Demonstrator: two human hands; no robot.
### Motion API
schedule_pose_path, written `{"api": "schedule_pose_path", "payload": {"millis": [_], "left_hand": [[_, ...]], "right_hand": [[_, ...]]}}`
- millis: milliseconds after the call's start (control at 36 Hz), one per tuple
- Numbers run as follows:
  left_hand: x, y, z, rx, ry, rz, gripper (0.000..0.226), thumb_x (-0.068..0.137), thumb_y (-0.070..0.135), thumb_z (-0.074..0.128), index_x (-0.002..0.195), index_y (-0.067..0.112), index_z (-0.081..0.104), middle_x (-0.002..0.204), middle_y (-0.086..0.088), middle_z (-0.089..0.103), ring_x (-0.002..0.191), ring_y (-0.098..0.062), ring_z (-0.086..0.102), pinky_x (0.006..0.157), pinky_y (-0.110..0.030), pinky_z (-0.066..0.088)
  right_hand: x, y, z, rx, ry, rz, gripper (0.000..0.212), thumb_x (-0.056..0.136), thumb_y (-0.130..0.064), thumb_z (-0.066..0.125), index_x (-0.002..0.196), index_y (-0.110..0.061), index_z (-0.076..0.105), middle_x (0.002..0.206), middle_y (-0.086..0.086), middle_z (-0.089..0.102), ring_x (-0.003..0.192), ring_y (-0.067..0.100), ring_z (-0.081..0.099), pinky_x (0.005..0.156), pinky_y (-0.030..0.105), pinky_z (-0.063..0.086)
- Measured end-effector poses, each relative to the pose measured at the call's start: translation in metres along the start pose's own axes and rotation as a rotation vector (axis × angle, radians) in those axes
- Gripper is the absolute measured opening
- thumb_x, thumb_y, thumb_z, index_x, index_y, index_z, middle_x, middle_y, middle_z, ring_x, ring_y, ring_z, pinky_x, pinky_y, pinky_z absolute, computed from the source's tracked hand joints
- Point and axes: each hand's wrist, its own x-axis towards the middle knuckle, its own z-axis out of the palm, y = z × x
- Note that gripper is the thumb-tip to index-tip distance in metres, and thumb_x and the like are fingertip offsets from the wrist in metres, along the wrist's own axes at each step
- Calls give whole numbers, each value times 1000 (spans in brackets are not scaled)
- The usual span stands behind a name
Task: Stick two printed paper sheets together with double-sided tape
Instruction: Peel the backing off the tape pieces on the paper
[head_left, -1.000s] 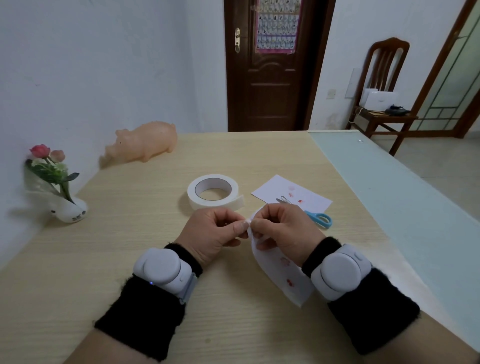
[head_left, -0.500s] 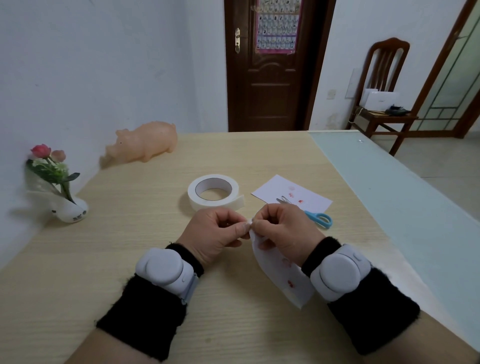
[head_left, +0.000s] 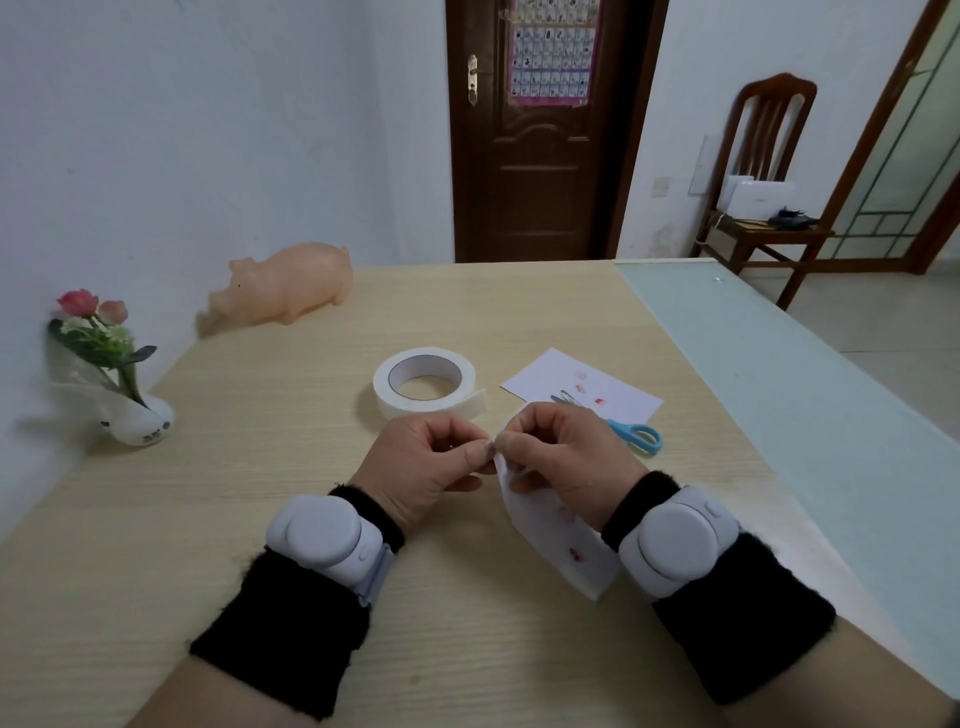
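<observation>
Pale wooden tabletop (head_left: 234, 519) carries everything. Nearer me than the tape roll (head_left: 423, 382), my right hand (head_left: 566, 457) pinches the top edge of a printed sheet (head_left: 556, 551), and my left hand (head_left: 426, 467) pinches that same edge, fingertips meeting. Right of the roll lies the second sheet (head_left: 550, 374), with blue-handled scissors (head_left: 618, 427) partly on it; beyond the roll to the left, a pig toy (head_left: 291, 283).

At frame centre the right hand (head_left: 566, 457) hides the top of the held sheet (head_left: 561, 551) and the middle of the scissors (head_left: 636, 435). Whether the left hand (head_left: 426, 467) pinches that sheet's corner itself or something stuck on it is too small to tell, and the red prints on it and on the far sheet (head_left: 582, 387) are blurred. The poster (head_left: 553, 49) is cut by the top edge, its print unreadable, and both forearms run off the bottom edge.
</observation>
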Motion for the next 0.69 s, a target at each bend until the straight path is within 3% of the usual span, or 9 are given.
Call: {"api": "schedule_pose_path", "payload": {"millis": [278,444,583,694], "left_hand": [[-1,0,1,11,-9,8,7,79,3,68,73,6,67,65,-4,69,65,-11,67,59,-22,56],[-1,1,1,-12,-3,-2,9,81,3,67,73,6,66,65,-4,69,65,-13,68,61,-24,56],[0,1,1,-45,12,-12,9,82,1,65,74,4,65,64,-5,69,64,-14,68,59,-23,57],[0,1,1,-45,12,-8,7,81,3,67,74,4,66,65,-5,70,66,-15,69,61,-24,57]], "right_hand": [[2,4,-3,-83,-16,-43,16,80,-10,63,66,-18,64,65,7,65,64,19,61,75,45,54],[3,6,-1,-58,-66,-31,8,72,-28,60,64,-26,63,66,5,63,66,20,58,71,40,49],[3,6,-4,-47,-52,-55,14,81,-17,62,67,-21,62,66,5,59,66,20,54,68,38,45],[2,5,-2,-126,11,-110,15,80,-17,68,66,-21,65,62,-5,63,63,12,57,67,38,50]]}}
